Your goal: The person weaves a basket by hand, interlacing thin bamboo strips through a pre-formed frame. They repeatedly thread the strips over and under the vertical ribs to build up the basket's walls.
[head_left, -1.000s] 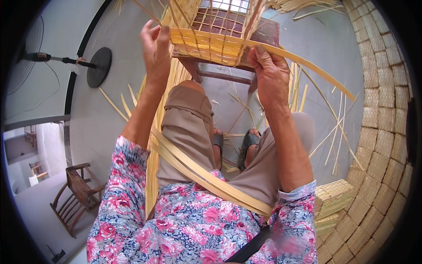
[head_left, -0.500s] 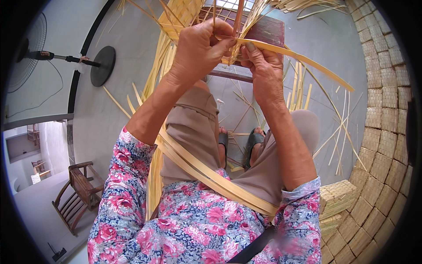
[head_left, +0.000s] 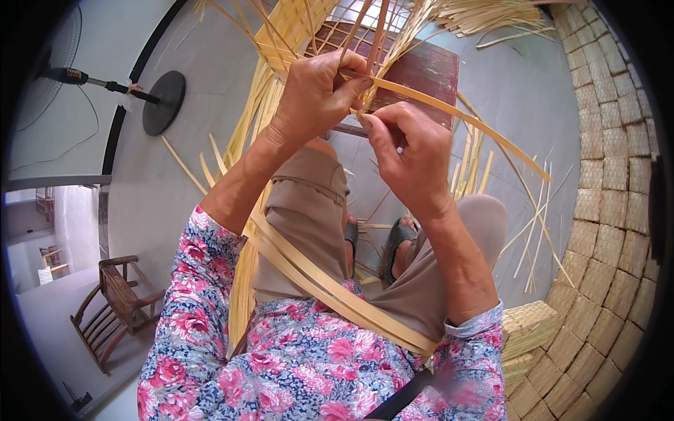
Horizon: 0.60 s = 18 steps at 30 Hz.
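Note:
My left hand [head_left: 319,91] pinches a long, flat bamboo strip [head_left: 456,112] between thumb and fingers. From there the strip runs to the right and droops at its free end. Just below it, my right hand [head_left: 414,154] is closed, thumb and forefinger brought together by the lower ends of some thin strips [head_left: 371,98]. What sits between those fingertips is too small to make out. Beyond my hands is a partly woven bamboo piece [head_left: 295,28], with loose strips standing up from its edge, by a dark red wooden bench [head_left: 425,74].
Two pale strips [head_left: 330,298] lie across my lap. More strips [head_left: 242,302] hang by my left leg, and others [head_left: 537,210] are scattered on the floor. At left stand a fan base [head_left: 163,103] and a wooden chair [head_left: 123,302]. Stacked woven blocks [head_left: 597,231] line the right.
My right hand has let go of the long strip and moved down and left, toward the thin strip ends. My left hand keeps its pinch. The view has shifted slightly.

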Each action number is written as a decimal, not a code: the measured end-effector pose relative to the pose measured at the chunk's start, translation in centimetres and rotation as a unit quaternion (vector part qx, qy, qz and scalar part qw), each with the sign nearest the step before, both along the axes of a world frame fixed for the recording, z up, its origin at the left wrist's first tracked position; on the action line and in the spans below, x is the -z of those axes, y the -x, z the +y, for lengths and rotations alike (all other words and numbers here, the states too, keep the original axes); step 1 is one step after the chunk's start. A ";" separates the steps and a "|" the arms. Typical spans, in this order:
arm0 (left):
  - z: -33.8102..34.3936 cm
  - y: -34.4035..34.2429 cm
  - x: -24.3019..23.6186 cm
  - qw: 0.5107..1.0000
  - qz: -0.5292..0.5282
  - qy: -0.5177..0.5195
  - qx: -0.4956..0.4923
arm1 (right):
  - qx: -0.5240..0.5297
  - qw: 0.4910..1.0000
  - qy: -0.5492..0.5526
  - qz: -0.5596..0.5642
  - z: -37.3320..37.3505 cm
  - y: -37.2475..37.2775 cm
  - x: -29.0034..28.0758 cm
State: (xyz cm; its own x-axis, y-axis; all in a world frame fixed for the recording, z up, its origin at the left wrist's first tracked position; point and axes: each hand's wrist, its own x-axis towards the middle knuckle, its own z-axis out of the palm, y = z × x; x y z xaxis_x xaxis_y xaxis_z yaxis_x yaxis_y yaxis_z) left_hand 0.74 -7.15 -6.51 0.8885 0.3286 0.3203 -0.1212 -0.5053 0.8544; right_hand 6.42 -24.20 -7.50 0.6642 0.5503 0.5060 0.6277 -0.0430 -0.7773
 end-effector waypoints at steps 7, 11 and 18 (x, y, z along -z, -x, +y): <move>0.8 1.1 -0.1 0.999 0.017 0.001 0.047 | 0.080 0.948 0.208 -0.228 0.4 -2.7 -0.8; 1.5 2.1 0.1 0.995 0.028 0.006 0.094 | 0.077 0.937 0.227 -0.255 0.2 -3.0 -0.6; 2.4 3.9 -0.6 0.987 -0.004 -0.037 0.158 | 0.027 0.933 0.110 -0.341 1.1 -4.6 0.7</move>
